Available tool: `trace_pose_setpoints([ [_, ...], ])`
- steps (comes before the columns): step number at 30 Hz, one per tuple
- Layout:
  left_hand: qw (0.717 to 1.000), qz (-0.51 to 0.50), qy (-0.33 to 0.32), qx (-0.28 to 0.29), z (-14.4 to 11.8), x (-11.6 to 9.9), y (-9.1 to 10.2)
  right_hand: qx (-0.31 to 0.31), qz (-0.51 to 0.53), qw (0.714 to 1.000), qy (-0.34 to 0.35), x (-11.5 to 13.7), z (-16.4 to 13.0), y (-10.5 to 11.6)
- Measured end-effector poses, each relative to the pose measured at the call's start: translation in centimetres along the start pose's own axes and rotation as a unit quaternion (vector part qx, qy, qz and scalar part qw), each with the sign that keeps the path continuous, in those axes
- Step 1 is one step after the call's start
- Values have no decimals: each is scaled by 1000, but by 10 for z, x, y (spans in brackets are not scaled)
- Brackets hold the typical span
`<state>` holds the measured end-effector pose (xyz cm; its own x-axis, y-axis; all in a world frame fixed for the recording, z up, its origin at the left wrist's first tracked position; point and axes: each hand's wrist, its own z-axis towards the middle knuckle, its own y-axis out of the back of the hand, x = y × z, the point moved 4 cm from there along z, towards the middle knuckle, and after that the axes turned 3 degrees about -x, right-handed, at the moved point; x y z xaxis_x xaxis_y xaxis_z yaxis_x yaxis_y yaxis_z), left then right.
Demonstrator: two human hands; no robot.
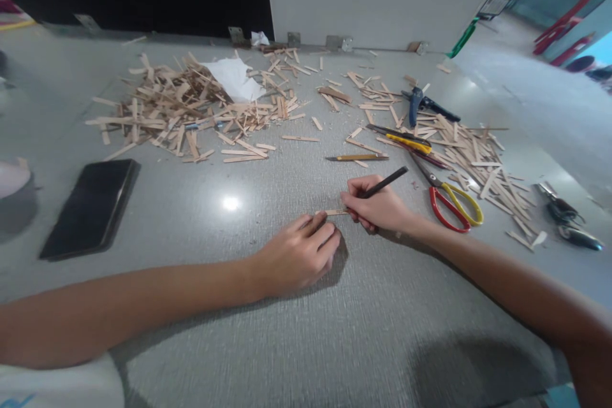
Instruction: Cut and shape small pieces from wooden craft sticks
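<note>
A short wooden stick (333, 212) lies flat on the grey table (306, 331) in front of me. My left hand (299, 255) presses down on its near end with the fingertips. My right hand (377, 207) grips a dark pencil (386, 182), whose tip rests on the stick's far end. Both forearms reach in from the bottom corners.
Red-and-yellow scissors (452, 204) lie just right of my right hand. A craft knife (356, 157), yellow cutter (406, 139) and blue pliers (423, 103) lie beyond. Heaps of wooden sticks (182, 108) (473, 153) spread left and right. A black phone (93, 204) lies left.
</note>
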<state>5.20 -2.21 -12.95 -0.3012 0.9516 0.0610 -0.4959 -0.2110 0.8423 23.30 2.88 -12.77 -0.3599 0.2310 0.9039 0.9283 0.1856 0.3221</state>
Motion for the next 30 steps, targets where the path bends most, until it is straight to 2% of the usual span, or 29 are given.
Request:
trace_pose_setpoints([
  [4,1000,13,-6,-13,1,0,3,5,25,999,32,-1,-1,0],
  [8,995,75,-38,-58,1,-7,13,-22,71,995,65,-2,-5,2],
  [12,995,23,-65,-67,-1,-13,20,-43,85,993,73,-4,-5,4],
  [18,994,-31,-86,-59,-1,-12,20,-146,57,978,137,-9,0,15],
  [21,994,-33,-83,-58,1,-9,19,-149,59,976,144,-11,3,16],
  [26,995,-24,-76,-54,0,-7,14,-121,30,984,131,-11,1,12],
  [28,996,-29,-67,-52,-1,-5,12,-145,-1,978,147,-9,-2,14],
  [30,998,-23,-40,-52,-2,-2,9,-191,-77,962,182,-6,-3,20],
])
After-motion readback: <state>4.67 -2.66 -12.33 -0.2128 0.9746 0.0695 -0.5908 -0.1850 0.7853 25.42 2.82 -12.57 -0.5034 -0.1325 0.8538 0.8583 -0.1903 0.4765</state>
